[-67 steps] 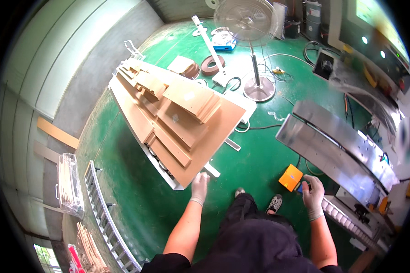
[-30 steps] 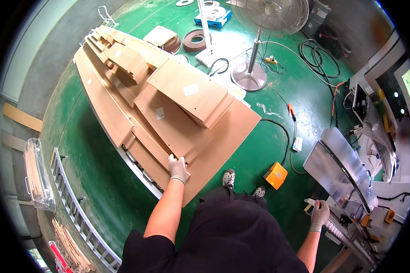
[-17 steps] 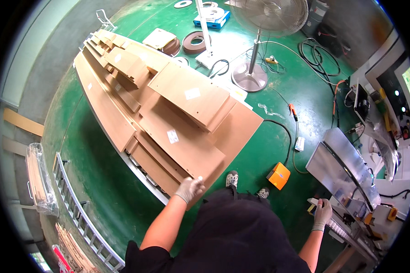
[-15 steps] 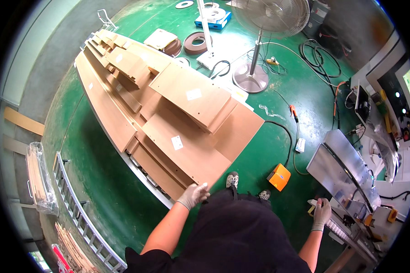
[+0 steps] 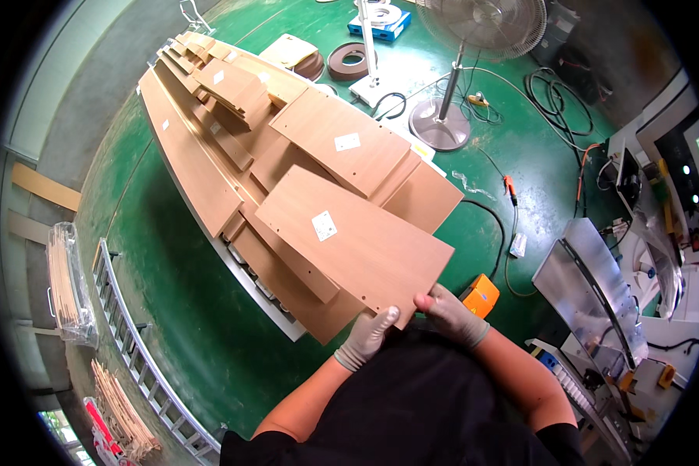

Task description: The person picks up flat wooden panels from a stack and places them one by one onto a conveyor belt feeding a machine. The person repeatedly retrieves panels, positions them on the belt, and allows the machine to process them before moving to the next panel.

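A brown wood-grain board point(image 5: 380, 248) with a white label point(image 5: 324, 226) is raised at its near end above the stack. My gloved left hand point(image 5: 367, 335) grips its near edge, thumb on top. Beside it, at the near right corner, my gloved right hand point(image 5: 452, 317) is closed on the same board, its thumb also on top. Most fingers of both hands are hidden under the board. Beneath and beyond lie more brown boards point(image 5: 334, 138) of differing lengths, piled on a long low support with a pale edge point(image 5: 264, 299).
To the right of the stack are an orange box point(image 5: 480, 295), cables and a metal-panelled machine point(image 5: 579, 283). A pedestal fan point(image 5: 440, 124) and brown rolls point(image 5: 348, 68) stand beyond. A metal roller rail point(image 5: 142, 353) curves along the left, near wrapped strips point(image 5: 71, 287).
My right hand has come from the machine on the right to the board. The labelled top board has swung and lifted at its near end, out of line with the boards below.
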`<state>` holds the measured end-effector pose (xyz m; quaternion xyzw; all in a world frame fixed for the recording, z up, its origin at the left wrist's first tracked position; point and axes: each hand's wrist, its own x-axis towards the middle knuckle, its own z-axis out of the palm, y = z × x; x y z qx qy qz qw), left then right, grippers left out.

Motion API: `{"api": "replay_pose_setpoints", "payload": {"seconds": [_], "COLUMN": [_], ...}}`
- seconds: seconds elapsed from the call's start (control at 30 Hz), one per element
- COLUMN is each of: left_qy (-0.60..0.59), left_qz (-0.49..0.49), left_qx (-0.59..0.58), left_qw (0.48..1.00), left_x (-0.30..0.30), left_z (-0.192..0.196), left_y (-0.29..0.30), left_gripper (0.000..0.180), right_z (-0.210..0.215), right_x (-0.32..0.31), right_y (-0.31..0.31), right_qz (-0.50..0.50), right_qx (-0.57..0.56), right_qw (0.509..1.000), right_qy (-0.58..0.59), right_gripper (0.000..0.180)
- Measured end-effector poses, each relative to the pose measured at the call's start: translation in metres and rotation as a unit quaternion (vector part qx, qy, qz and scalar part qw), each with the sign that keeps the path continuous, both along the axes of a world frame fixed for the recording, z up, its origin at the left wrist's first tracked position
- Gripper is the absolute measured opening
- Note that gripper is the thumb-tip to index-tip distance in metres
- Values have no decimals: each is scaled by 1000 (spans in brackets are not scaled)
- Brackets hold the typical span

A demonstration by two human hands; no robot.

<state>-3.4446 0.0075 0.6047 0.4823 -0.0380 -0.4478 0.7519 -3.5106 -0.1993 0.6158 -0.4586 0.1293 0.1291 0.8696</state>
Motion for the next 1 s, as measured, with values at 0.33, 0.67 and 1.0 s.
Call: {"api": "replay_pose_setpoints", "payload": {"seconds": [0.33,0.67,1.0], "left_qy": [93,-89,-184], "left_qz": [129,93,-280], "left_qx": [-73,-128,14], "left_qw": [985,983,942], "left_x": [65,119,-35], "left_z": [28,79,15], "left_y": [-29,-142,-243], "left_gripper": [59,51,62], "right_z": [52,72,-15], "right_x": [-67,-232,-407], "right_y": [-41,-105,-153], "right_qz": [-195,-474,-837], "right_qx": [79,7,119], "right_qw": [974,879,534], "right_qy": [88,51,0], "right_gripper": [64,72,41]}}
